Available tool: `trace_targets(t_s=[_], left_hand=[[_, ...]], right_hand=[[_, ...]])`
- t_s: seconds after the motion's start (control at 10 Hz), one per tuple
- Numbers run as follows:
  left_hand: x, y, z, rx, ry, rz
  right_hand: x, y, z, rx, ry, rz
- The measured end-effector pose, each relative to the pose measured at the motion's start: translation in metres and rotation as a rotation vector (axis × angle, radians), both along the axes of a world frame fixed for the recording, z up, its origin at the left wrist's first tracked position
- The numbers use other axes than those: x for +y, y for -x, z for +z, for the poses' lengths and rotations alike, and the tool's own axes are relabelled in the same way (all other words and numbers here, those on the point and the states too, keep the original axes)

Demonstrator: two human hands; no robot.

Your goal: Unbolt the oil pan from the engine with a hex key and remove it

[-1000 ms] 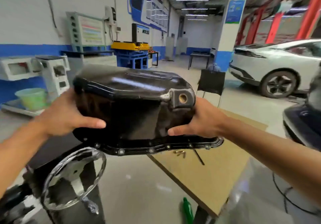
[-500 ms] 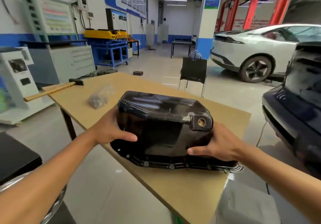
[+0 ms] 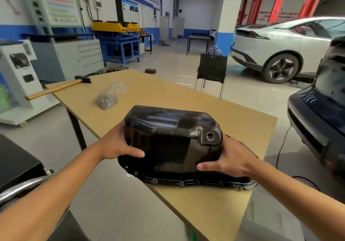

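Note:
The black oil pan [image 3: 168,136] is upside down, flange downward, over the near corner of the wooden table [image 3: 214,209]. Its drain hole faces me on the right. My left hand [image 3: 117,145] grips the pan's left side, thumb across the front wall. On the right side, my right hand [image 3: 229,158] holds it the same way. The flange, with bolts still in its holes, lies at the table surface and overhangs the front edge a little; whether it rests there I cannot tell. No hex key or engine is in sight.
A hammer [image 3: 56,89] lies at the table's far left edge, and a plastic bag of small parts [image 3: 109,96] sits beside it. A chrome ring and dark stand [image 3: 16,186] are at my left. A dark car [image 3: 321,113] is close on the right, a chair [image 3: 211,70] beyond the table.
I have turned away from the stand and carried the pan over to the wooden table, then lowered it to the table's near corner. Both hands kept the same hold.

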State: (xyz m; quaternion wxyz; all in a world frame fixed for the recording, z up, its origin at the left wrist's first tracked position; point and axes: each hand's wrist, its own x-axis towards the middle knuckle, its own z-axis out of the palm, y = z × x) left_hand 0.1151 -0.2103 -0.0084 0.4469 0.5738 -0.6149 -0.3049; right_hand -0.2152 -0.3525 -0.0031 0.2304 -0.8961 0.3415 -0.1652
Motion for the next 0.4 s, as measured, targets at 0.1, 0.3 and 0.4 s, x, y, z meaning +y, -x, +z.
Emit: trace_targets(t_s=[0.1, 0.3, 0.4], left_hand=[[0.004, -0.001, -0.018, 0.03, -0.012, -0.001], [0.004, -0.005, -0.029, -0.035, -0.065, 0.019], [0.015, -0.005, -0.013, -0.152, -0.17, 0.097]], right_hand=[[0.002, -0.004, -0.005, 0.052, 0.048, 0.018], [0.001, -0.008, -0.011, 0.073, 0.059, -0.008], [0.007, -0.008, 0.004, 0.132, -0.022, -0.018]])
